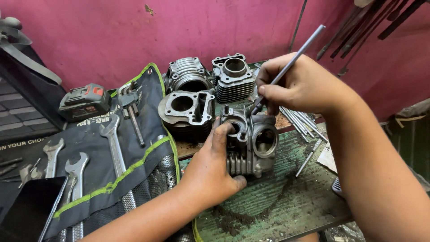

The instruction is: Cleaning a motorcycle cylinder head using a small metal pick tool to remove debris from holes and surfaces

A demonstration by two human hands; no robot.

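Observation:
A grey finned engine cylinder head stands on the green bench top. My left hand grips its left side, thumb under the fins. In my right hand, above and behind the head, is a long thin metal rod, held like a pen. The rod slants down to the left and its lower tip meets the top of the cylinder head.
Three other finned engine cylinders stand behind by the pink wall. A dark tool roll with wrenches lies left, with a phone and a battery pack. Several loose metal rods lie right of the head.

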